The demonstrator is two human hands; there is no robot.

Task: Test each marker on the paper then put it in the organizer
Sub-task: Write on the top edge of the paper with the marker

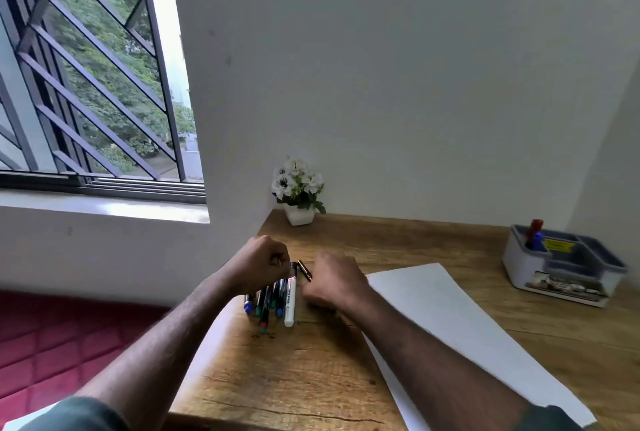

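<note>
The left hand point(261, 257) is seen curled into a loose fist at the far end of a cluster of markers point(270, 299), its fingers folded in; what they close on is hidden by the knuckles, so it cannot be told whether a marker is gripped. The right hand point(334, 280) is likewise curled, knuckles up, resting on the surface point(311, 378) just right of the cluster. Between the two hands a black pen-like piece point(304, 270) is seen tilted — it lies close to the right hand's fingers, though whether it is pinched cannot be told.

The markers are laid side by side on the surface, pointing roughly towards the person: a white-barrelled one point(290, 304) on the right edge of the group, dark barrels with blue and green ends beside it. Dark print runs along the white barrel, too blurred to be read. A few small ink marks are seen on the wood just below the tips.

A white sheet of paper point(450, 326) lies to the right, partly covered by the right forearm. Further right, well apart from the hands, a grey-and-white organizer point(568, 278) stands near the wall (a red marker point(534, 228) and a blue one upright in its far-left compartment); a yellow label inside and a printed sticker on its front are illegible. A small pot of white flowers point(298, 188) stands in the far corner.
</note>
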